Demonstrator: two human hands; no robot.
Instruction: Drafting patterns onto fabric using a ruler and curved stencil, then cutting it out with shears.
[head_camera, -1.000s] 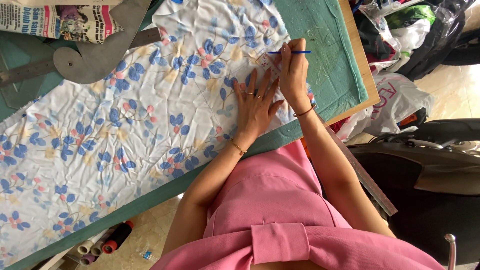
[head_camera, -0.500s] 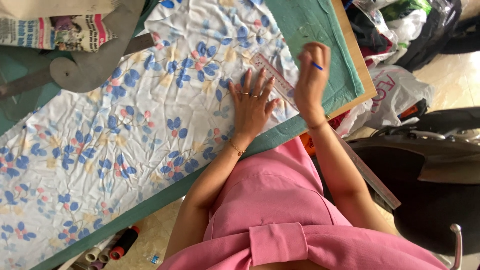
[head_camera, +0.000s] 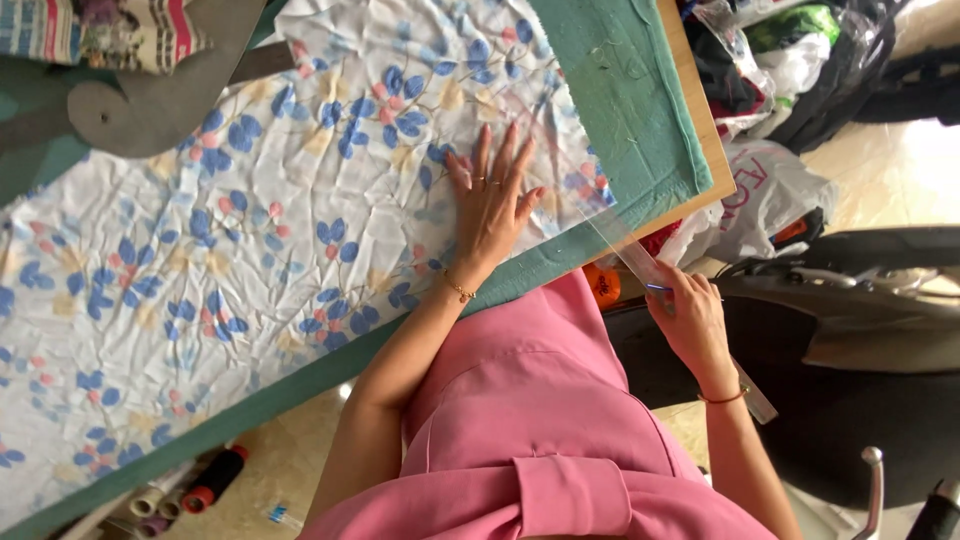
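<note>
The floral cloth (head_camera: 250, 260) runs off the left and top edges. Under the left hand (head_camera: 492, 205), a patch of cloth is hidden. The right hand (head_camera: 693, 322) covers the middle of the clear ruler (head_camera: 625, 252); the blue pen (head_camera: 657, 288) shows only its tip. The thread spools (head_camera: 195, 488) are partly cut off by the bottom edge.

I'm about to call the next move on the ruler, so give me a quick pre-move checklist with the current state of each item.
1. Left hand flat on the floral fabric: ok.
2. Right hand gripping the clear ruler: ok.
3. Ruler fully on the fabric: not ok, it overhangs the table edge.
4. Blue pen in right hand: ok.
5. Fabric smooth: not ok, creased.
6. Marked line visible: cannot tell.
</note>
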